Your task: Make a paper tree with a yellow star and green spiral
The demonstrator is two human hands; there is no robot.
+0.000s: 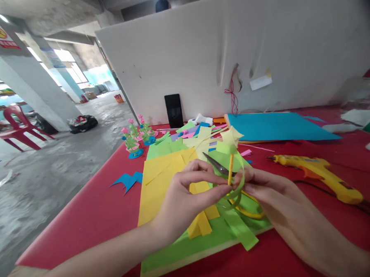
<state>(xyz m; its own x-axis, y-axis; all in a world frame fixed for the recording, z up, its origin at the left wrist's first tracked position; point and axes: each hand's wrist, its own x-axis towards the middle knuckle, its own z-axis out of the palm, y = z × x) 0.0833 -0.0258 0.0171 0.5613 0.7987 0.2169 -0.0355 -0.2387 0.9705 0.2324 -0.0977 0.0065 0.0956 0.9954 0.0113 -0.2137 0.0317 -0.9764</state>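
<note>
The left hand (183, 192) is pinching a curled green paper strip (237, 189) between thumb and forefinger, its other fingers folded loosely, while the right hand (268, 188) is closing its fingertips on the same strip from the other side, right at the foot of a thin yellow stick (230, 169) that is standing upright between the two hands and carrying a pale yellow paper star (232, 136) at its top. The strip is looping around the stick just above the green and yellow paper sheets (162, 177) lying under the hands on the red bench (92, 213). To do this wrap well, I judge the strip should be kept taut and flat against the stick, with both pinches close together so the loop is not springing open. A pair of scissors (215, 163) is lying just beyond the left fingertips, blades pointing away, so the knuckles should be staying clear of them. The yellow glue gun (323, 174) is resting to the right of the right hand, within reach but apart; its nozzle is pointing towards the hands.
</note>
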